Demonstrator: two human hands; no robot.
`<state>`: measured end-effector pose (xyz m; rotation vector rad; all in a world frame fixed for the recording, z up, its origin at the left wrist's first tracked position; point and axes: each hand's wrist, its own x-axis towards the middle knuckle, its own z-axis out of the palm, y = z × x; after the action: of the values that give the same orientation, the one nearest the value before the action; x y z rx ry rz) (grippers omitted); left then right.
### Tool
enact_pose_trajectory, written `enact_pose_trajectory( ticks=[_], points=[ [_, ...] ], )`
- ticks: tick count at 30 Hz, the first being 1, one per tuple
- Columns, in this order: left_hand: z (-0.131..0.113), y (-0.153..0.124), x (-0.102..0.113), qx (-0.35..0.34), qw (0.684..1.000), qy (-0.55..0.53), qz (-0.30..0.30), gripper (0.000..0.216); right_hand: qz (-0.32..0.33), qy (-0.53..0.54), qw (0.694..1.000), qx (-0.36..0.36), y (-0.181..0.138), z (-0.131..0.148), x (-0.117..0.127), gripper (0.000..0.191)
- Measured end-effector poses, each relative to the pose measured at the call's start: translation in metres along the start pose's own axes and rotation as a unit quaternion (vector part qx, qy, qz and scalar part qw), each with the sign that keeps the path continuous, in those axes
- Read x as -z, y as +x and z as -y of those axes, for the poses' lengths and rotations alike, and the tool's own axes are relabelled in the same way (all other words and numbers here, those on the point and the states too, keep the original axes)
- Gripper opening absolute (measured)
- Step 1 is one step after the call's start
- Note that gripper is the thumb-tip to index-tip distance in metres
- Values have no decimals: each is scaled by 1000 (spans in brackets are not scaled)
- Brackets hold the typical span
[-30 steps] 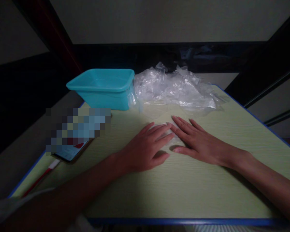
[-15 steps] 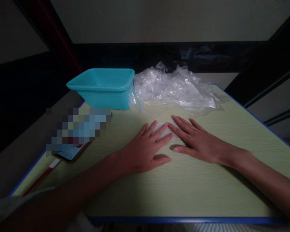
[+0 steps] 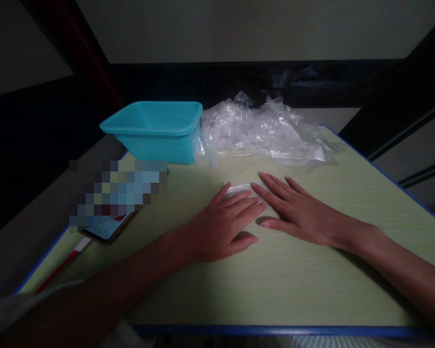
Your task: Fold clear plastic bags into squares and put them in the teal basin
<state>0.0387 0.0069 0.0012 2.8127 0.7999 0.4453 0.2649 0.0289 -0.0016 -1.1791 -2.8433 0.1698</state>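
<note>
My left hand and my right hand lie flat side by side on the pale green table, fingers stretched out. Both press on a small flat piece of clear plastic, which shows only at the fingertips. The fingertips of the two hands nearly touch. A crumpled heap of clear plastic bags lies just beyond the hands at the back of the table.
A turquoise plastic tub stands at the back left, touching the heap of bags. A phone and a red and white pen lie near the left edge. The table has a blue rim.
My left hand's fingers have slid a little to the right over the flat plastic and closed together. My right hand has barely moved.
</note>
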Motion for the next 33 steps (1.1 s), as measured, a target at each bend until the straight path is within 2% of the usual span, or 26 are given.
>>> enact_pose_trajectory(
  ticks=[8, 13, 24, 33],
  points=[
    [-1, 1, 1, 12, 1000, 6, -14, 44, -20, -20, 999, 17, 0, -1, 6, 75],
    [-1, 1, 2, 32, 999, 24, -27, 40, -57, -17, 998, 11, 2, 1, 13, 73],
    [0, 2, 3, 88, 990, 32, -103, 30, -127, -12, 992, 18, 2, 3, 19, 56],
    [0, 2, 2, 125, 986, 34, -108, 28, -150, 20, 988, 38, 2, 7, 23, 44]
  ],
)
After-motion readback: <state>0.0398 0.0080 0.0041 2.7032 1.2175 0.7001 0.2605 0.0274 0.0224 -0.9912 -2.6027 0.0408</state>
